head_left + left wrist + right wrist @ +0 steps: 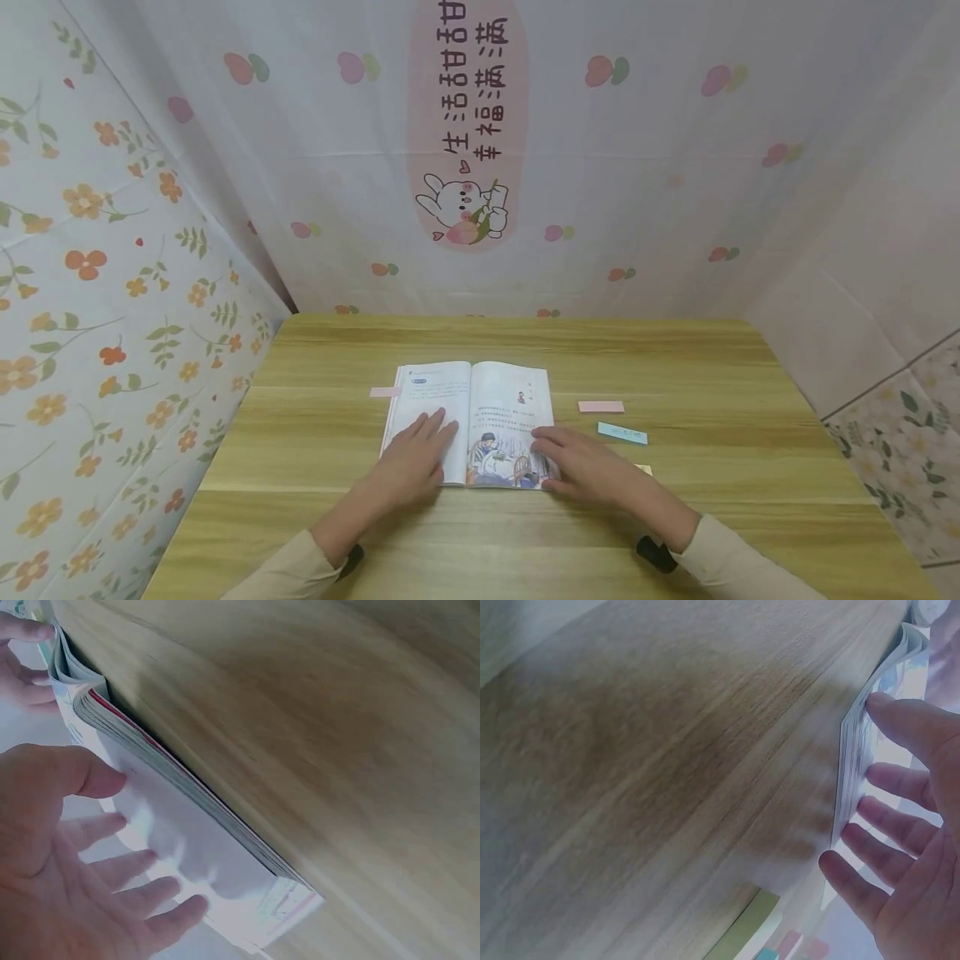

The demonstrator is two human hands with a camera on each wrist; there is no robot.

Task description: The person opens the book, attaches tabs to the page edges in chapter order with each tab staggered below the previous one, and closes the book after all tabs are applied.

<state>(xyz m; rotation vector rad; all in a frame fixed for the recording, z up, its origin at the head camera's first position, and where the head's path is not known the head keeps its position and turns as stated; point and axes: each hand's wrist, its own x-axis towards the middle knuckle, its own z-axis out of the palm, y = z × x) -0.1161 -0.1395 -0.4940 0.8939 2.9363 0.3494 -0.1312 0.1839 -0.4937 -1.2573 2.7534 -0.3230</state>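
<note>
A book [510, 392] lies open on the wooden table, with print on both pages and a coloured drawing low on the right page. My left hand [412, 458] rests on the left page, its fingers extended. Over the right page's outer edge lies my right hand [588, 467], fingers fairly straight at the drawing. The left wrist view shows the left hand [97, 862] spread over the page, beside the book's thick page edges [187, 780]. In the right wrist view, the right hand's thumb and fingers [847, 881] touch the book's side. A pink tab [385, 392] sticks out left of the book.
Right of the book lie a pink sticky strip [601, 407], a blue strip with writing [622, 433], and a yellow one [643, 470] partly hidden by the right arm. A printed curtain [600, 167] hangs behind the table, and floral cloth [112, 333] hangs at the left.
</note>
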